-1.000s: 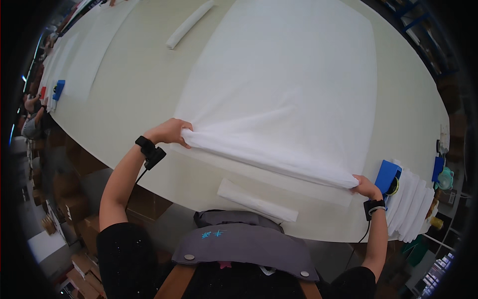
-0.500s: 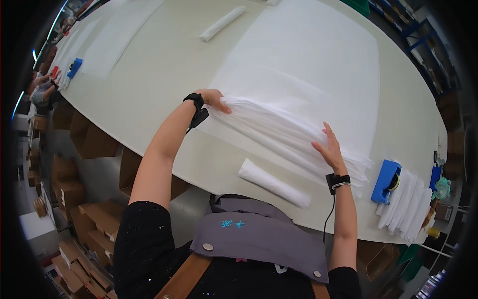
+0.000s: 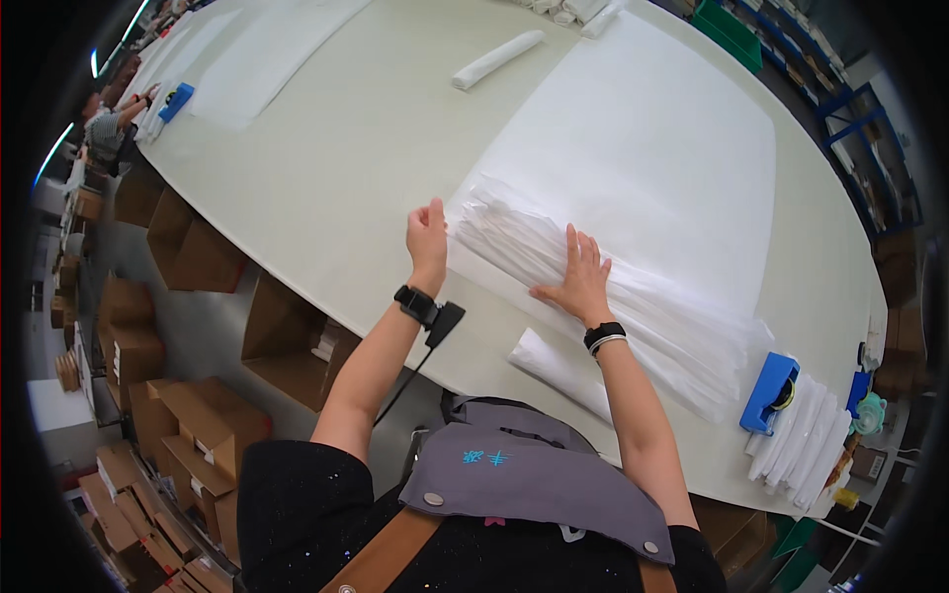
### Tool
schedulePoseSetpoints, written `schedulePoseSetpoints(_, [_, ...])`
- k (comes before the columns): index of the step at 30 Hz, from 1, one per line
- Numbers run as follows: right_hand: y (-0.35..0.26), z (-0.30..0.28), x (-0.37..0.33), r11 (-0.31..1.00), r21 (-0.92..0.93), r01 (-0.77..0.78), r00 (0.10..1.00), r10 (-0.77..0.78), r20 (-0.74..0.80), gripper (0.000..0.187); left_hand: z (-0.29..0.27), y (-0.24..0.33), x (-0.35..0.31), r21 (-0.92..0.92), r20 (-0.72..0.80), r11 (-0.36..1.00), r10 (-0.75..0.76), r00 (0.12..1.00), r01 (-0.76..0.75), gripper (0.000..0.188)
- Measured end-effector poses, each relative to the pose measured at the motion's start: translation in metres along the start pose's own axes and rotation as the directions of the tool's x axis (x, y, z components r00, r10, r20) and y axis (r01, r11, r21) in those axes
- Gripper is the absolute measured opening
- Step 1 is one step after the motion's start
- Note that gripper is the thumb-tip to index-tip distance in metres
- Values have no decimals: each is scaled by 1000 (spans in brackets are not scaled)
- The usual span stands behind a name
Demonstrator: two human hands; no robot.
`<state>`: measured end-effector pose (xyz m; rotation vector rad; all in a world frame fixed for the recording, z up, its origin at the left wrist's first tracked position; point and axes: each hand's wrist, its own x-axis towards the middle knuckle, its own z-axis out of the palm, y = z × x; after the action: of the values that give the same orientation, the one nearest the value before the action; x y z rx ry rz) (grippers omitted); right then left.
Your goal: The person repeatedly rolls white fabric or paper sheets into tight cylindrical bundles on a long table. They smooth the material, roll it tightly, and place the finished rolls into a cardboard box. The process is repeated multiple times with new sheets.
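A gathered bundle of thin white plastic film [image 3: 682,336] lies across the near end of a flat translucent white sheet [image 3: 652,128]. My right hand [image 3: 578,282] rests on the bundle's middle, fingers spread and palm down. My left hand [image 3: 427,242] is closed beside the left end of the bundle, close to the sheet's edge. Whatever its curled fingers may hold is hidden. Between the bundle and my body lies a rolled white film [image 3: 559,371], partly covered by my right forearm.
A blue tape dispenser [image 3: 769,393] and several white rolls [image 3: 803,440] sit at the table's right. One more roll [image 3: 497,59] lies farther off, before a green bin [image 3: 727,35]. Cardboard boxes [image 3: 198,242] stand below the left edge. A co-worker [image 3: 109,128] is at far left.
My right hand has moved left and now lies flat on the bundle. My left hand has come off the bundle's left end, moving nearer to me and closing. The view has shifted slightly.
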<state>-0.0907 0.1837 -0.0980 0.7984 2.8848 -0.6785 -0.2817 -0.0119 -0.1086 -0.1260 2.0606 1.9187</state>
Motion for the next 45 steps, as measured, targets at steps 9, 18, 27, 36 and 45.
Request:
schedulePoseSetpoints(9, [-1,-3,3,995,101,4,1000,-6,24,142,45,-50,-69,-438,297,833,-221,929,338,43])
schedulePoseSetpoints(18, [10,2,7,989,138,-61,998,59,20,126,51,-18,-78,190,-285,960,254,924,-205,58])
schedulePoseSetpoints(27, [11,2,5,987,163,-11,1000,9,12,123,18,-11,-27,139,16,979,-150,989,146,45])
schedulePoseSetpoints(36, [8,4,6,988,154,4,1000,-5,6,127,49,-38,-57,-772,500,443,-21,866,456,60])
schedulePoseSetpoints(45, [14,11,5,997,-9,71,990,-70,121,108,102,-8,-65,-324,710,932,127,693,161,55])
